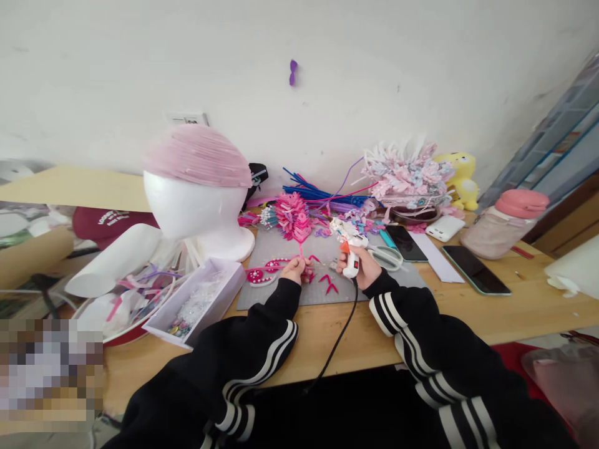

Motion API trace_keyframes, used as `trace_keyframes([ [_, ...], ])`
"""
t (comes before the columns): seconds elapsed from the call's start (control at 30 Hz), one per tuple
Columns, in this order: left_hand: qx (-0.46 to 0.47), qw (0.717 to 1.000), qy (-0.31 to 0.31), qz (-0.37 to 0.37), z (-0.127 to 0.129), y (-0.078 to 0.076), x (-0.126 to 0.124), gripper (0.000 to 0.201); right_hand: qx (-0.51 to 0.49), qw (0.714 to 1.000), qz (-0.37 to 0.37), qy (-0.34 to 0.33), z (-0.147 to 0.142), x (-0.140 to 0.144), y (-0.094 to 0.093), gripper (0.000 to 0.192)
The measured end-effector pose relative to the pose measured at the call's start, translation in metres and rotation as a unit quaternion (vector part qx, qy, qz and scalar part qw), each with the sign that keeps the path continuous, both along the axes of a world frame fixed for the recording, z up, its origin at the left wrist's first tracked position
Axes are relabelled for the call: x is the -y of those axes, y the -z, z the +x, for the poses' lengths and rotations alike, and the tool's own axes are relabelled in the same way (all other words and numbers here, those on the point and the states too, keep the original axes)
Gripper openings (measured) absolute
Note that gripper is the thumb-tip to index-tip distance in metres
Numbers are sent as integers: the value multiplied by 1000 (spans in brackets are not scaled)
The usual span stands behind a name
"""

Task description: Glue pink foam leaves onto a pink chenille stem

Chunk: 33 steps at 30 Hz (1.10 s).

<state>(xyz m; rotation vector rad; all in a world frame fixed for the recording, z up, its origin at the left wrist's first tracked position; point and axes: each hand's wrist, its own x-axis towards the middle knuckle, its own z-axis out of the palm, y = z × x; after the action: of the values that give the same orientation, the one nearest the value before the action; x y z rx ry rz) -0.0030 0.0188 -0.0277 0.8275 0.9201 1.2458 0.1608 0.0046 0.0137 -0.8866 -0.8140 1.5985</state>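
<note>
My left hand [296,272] is closed in a pinch around a pink pipe cleaner [301,248] over the grey mat [269,299]. My right hand [367,269] grips a white hot glue gun [351,264] with an orange trigger, its nozzle side toward the left hand. A black cord [344,333] drops from its handle over the table edge. Between the hands lie small red bent pieces [331,288]. Left of my left hand are round pink pieces edged with pearls [255,276]. Behind stands a bunch of pink fuzzy pieces [292,215]. Fine details at my left fingertips are too small to make out.
A white foam head [173,209] with a pink cover stands left, beside a white box [224,284] of clear beads. Scissors [390,257], two phones [476,269], a power bank [445,228], and a pink-lidded bottle [505,224] lie right. Blue pipe cleaners [322,192] and a flower headpiece [407,174] are behind.
</note>
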Motion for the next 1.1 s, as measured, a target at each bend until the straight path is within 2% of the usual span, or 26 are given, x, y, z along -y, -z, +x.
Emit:
trace_keyframes([
  [0.1,1,1000,-1,4,1,1,0,22,-23,996,0,-82,-2,3,0,19],
  [0.2,4,1000,-4,3,1,1,0,23,1,993,4,-115,-2,2,4,20],
  [0.63,-8,1000,3,15,2,-3,3,27,137,991,-8,-2,-8,7,4,22],
  [0.8,-22,1000,6,16,3,-4,4,28,137,990,-8,9,-9,7,6,20],
  [1.1,-22,1000,8,17,3,-3,4,28,108,994,9,-11,-7,5,13,20],
])
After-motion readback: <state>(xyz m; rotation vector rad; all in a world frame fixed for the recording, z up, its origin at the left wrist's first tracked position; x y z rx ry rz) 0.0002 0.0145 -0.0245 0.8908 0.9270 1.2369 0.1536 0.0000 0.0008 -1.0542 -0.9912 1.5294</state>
